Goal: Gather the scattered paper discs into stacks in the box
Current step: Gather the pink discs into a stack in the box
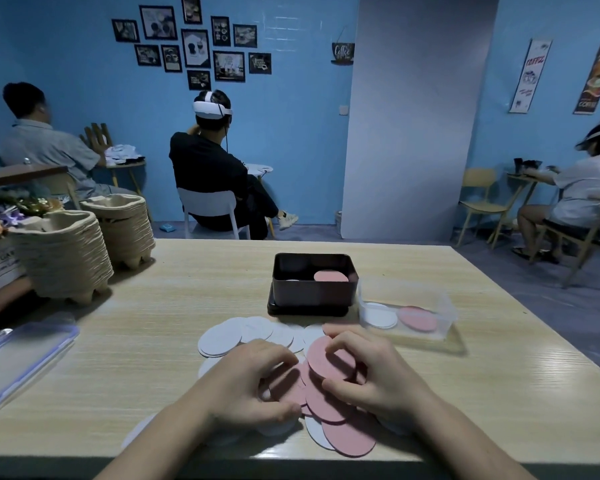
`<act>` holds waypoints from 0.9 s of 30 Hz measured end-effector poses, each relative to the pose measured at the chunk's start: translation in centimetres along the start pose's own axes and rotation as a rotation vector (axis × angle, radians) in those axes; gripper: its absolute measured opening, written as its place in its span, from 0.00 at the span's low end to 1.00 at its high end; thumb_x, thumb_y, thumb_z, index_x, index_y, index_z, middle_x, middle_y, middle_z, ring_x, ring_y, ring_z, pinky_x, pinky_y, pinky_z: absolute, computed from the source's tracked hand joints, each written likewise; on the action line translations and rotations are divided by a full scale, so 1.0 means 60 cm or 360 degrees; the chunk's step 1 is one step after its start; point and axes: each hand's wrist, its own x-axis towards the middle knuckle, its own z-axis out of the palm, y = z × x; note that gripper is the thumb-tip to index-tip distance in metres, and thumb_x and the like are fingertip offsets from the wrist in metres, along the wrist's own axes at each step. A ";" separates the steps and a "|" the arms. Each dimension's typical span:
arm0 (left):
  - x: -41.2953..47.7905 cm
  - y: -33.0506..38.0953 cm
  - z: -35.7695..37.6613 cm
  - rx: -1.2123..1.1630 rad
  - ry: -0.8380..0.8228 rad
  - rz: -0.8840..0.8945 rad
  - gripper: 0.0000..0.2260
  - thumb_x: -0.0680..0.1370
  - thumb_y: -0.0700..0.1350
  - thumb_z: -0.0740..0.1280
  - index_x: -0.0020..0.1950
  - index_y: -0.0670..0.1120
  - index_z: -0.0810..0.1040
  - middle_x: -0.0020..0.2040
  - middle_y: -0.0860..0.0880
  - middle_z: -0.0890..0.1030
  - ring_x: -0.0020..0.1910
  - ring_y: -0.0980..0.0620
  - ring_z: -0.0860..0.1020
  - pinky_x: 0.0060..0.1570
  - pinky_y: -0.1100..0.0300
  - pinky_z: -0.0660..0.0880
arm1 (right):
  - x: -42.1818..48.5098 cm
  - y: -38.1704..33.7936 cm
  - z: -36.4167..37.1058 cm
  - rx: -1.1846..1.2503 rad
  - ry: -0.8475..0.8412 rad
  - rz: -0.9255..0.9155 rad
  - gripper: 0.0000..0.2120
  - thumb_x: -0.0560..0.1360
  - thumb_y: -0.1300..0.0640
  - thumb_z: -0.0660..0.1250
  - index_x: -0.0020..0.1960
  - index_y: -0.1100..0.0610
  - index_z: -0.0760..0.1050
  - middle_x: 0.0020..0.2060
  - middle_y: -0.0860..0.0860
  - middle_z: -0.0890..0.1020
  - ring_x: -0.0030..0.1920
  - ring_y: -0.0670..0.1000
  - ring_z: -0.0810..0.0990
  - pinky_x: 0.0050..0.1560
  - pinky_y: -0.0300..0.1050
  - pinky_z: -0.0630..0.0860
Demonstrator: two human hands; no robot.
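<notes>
At the near edge of the wooden table (146, 341), the right hand (371, 372) gripped a small stack of pink discs (329, 358), fingers curled over its top edge and thumb pressed under its lower edge. Just beside it, the left hand (253, 382) lay curled over the loose pink discs (347, 434), fingertips and thumb closed on one of them. White discs (236, 334) fanned out beyond the hands, overlapping. Farther back stood the black box (309, 292) on its lid, with a pink pile (330, 276) inside at the right. A clear plastic tub (444, 313) to its right held one white and one pink pile.
</notes>
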 end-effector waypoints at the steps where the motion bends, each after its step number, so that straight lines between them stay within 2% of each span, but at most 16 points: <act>1: -0.001 0.001 0.001 0.0000 0.0006 -0.0019 0.21 0.69 0.62 0.73 0.57 0.54 0.79 0.48 0.57 0.79 0.51 0.59 0.75 0.52 0.53 0.75 | -0.002 -0.001 0.001 -0.0004 0.0004 0.0008 0.17 0.71 0.42 0.77 0.55 0.46 0.76 0.65 0.41 0.78 0.69 0.41 0.74 0.66 0.48 0.74; 4: -0.005 0.005 0.005 -0.0045 0.0045 -0.0099 0.18 0.68 0.58 0.75 0.54 0.55 0.78 0.47 0.56 0.78 0.51 0.58 0.76 0.51 0.50 0.76 | -0.004 -0.002 0.002 -0.0021 -0.0011 0.0031 0.18 0.71 0.40 0.76 0.55 0.45 0.75 0.66 0.40 0.77 0.69 0.40 0.74 0.67 0.47 0.73; 7: -0.006 0.003 0.003 -0.0098 0.0047 -0.0124 0.17 0.68 0.56 0.75 0.51 0.50 0.78 0.45 0.52 0.78 0.50 0.52 0.77 0.48 0.45 0.76 | -0.002 -0.004 0.001 -0.0044 -0.0041 0.0024 0.18 0.71 0.39 0.76 0.56 0.43 0.75 0.65 0.40 0.76 0.69 0.39 0.73 0.68 0.47 0.73; 11: -0.001 -0.011 -0.019 0.0023 0.0008 -0.0064 0.20 0.69 0.61 0.74 0.58 0.56 0.78 0.51 0.57 0.79 0.55 0.57 0.76 0.55 0.53 0.75 | 0.001 -0.001 -0.001 -0.0071 -0.0082 0.0017 0.18 0.72 0.38 0.75 0.55 0.43 0.74 0.64 0.40 0.77 0.70 0.41 0.72 0.68 0.49 0.72; 15: 0.001 -0.032 -0.036 0.0106 0.0083 -0.0008 0.19 0.71 0.61 0.75 0.57 0.56 0.79 0.50 0.60 0.79 0.54 0.60 0.75 0.55 0.60 0.73 | 0.004 0.000 0.000 -0.0089 -0.0100 0.0023 0.17 0.71 0.38 0.75 0.55 0.41 0.73 0.65 0.41 0.77 0.72 0.39 0.70 0.69 0.49 0.72; 19: 0.004 -0.057 -0.038 0.0039 0.0218 0.0024 0.15 0.74 0.59 0.75 0.56 0.54 0.79 0.49 0.62 0.79 0.50 0.60 0.78 0.50 0.61 0.74 | 0.015 -0.002 -0.001 -0.0104 -0.0117 0.0010 0.17 0.71 0.39 0.75 0.55 0.42 0.74 0.63 0.38 0.77 0.71 0.39 0.71 0.68 0.47 0.72; 24: 0.028 -0.066 -0.029 0.0037 0.0392 0.0032 0.16 0.75 0.59 0.73 0.57 0.53 0.79 0.49 0.60 0.80 0.52 0.58 0.78 0.52 0.59 0.75 | 0.042 -0.009 -0.002 -0.0162 -0.0147 -0.0082 0.16 0.72 0.40 0.74 0.53 0.45 0.75 0.59 0.41 0.78 0.64 0.43 0.76 0.63 0.45 0.74; 27: 0.059 -0.070 -0.031 0.0085 0.0440 0.0062 0.16 0.75 0.59 0.76 0.55 0.52 0.78 0.46 0.58 0.79 0.48 0.57 0.77 0.50 0.57 0.75 | 0.054 -0.007 -0.002 -0.0203 -0.0163 -0.0106 0.16 0.73 0.40 0.74 0.53 0.46 0.74 0.59 0.40 0.78 0.62 0.42 0.77 0.62 0.44 0.75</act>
